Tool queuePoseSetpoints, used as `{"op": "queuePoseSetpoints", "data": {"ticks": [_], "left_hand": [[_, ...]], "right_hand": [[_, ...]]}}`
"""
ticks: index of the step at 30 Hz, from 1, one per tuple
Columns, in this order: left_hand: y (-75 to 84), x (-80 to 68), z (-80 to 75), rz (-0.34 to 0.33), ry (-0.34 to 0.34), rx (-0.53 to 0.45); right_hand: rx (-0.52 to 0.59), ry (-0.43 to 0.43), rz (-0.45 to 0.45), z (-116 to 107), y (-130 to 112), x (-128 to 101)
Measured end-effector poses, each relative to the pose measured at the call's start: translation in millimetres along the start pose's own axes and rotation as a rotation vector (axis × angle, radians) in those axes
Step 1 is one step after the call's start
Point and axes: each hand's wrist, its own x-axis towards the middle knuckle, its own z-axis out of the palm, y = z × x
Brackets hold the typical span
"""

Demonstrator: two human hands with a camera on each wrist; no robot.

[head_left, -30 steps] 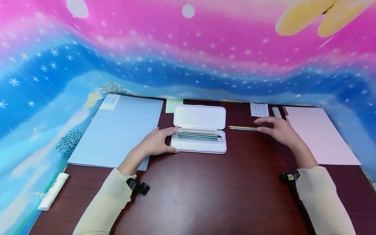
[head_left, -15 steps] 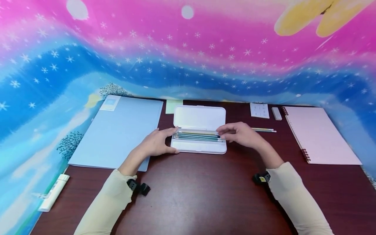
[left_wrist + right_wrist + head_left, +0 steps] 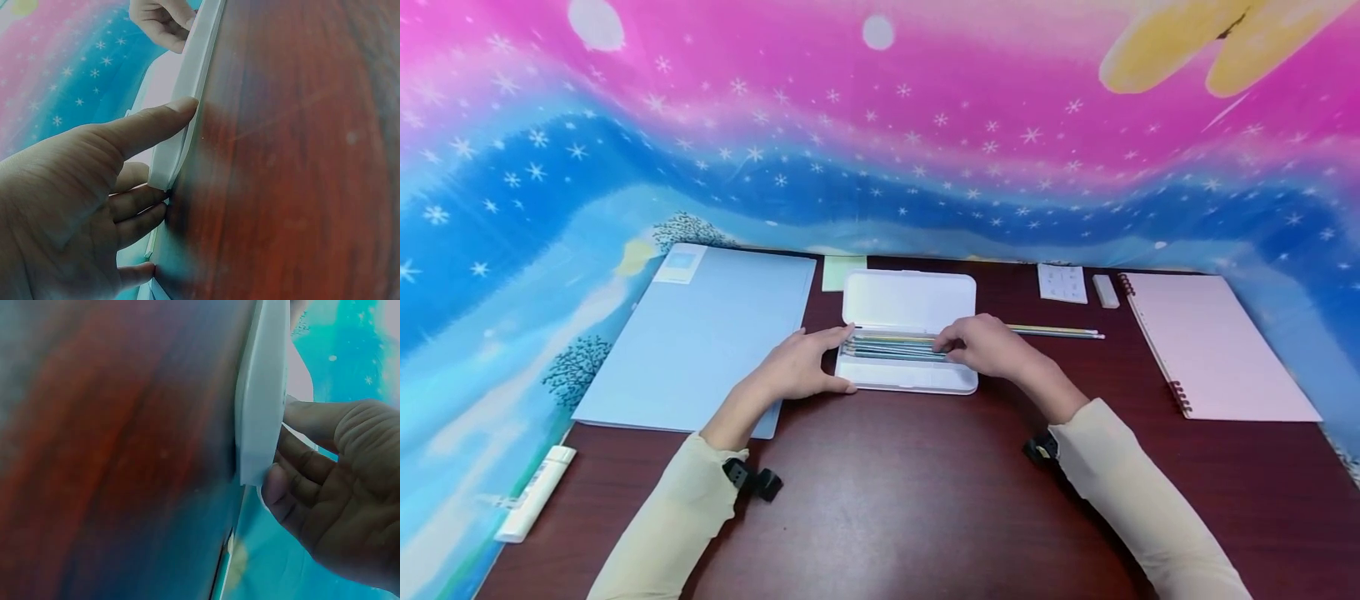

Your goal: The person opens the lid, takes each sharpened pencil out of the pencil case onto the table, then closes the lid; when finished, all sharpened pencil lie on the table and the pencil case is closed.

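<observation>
A white pencil case (image 3: 917, 379) lies open mid-table, its lid (image 3: 910, 300) folded back and several pencils (image 3: 887, 347) lined up inside. My left hand (image 3: 831, 358) grips the case's left end, thumb along the front edge (image 3: 194, 69) and fingers behind the corner. My right hand (image 3: 946, 343) reaches into the case's right half, thumb and fingers curled down onto the pencils. In the right wrist view that hand (image 3: 281, 456) curls at the case's end (image 3: 262, 394). Two pencils (image 3: 1056, 331) lie on the table right of the case.
On the dark wood table (image 3: 910, 500), a blue folder (image 3: 700, 333) lies left and a pink spiral notebook (image 3: 1217, 342) right. At the back are a green note (image 3: 842, 271), a white card (image 3: 1063, 282) and an eraser (image 3: 1105, 290). A white tube (image 3: 535, 492) lies far left.
My right hand left the two pencils on the table and moved left to the case, its fingers now down among the pencils. The left hand and case stayed put.
</observation>
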Motion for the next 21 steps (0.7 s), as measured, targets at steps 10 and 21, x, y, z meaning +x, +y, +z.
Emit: {"op": "queuePoseSetpoints", "data": {"ticks": [10,21], "left_hand": [[0.7,0.8,2.2,0.001,-0.003,0.006],[-0.1,0.7,2.2,-0.007,0.011,0.004]], "right_hand": [[-0.081,0.033,-0.049,0,1,0],[0.063,0.138,-0.069,-14,29,-19]]}}
